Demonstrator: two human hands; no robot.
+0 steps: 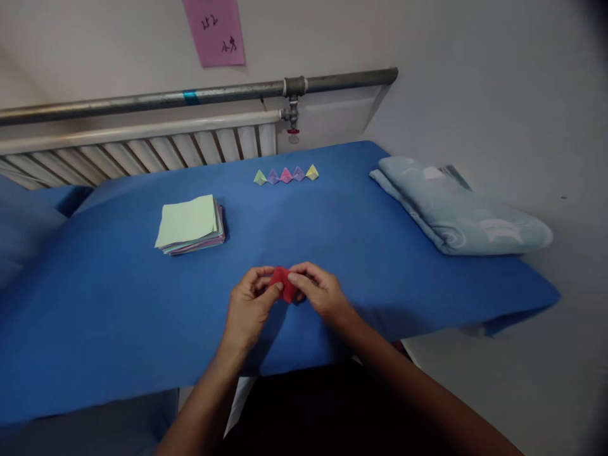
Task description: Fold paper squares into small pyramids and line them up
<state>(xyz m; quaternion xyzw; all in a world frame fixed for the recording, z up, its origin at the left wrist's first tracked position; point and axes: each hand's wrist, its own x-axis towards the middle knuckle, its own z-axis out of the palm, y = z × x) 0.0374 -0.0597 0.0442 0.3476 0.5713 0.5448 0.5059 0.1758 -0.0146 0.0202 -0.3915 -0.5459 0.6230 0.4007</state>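
Note:
A small piece of folded red paper (284, 282) is pinched between both hands over the near part of the blue-covered table (304, 240). My left hand (253, 301) grips its left side, thumb across the front. On the right side, my right hand (320, 290) holds the paper near its upper edge with thumb and fingers. Some fingertips are hidden behind the paper. Farther back lies a row of several small folded paper diamonds (285, 175) in green, purple, pink and yellow. To the left sits a stack of coloured paper sheets (187, 221), pale green on top.
A folded pale blue-green blanket (460, 209) lies at the right. Behind the table run a white radiator (166, 151) and a metal pipe (228, 94) with a red-handled valve (293, 132). A pink handwritten note (216, 35) hangs on the wall.

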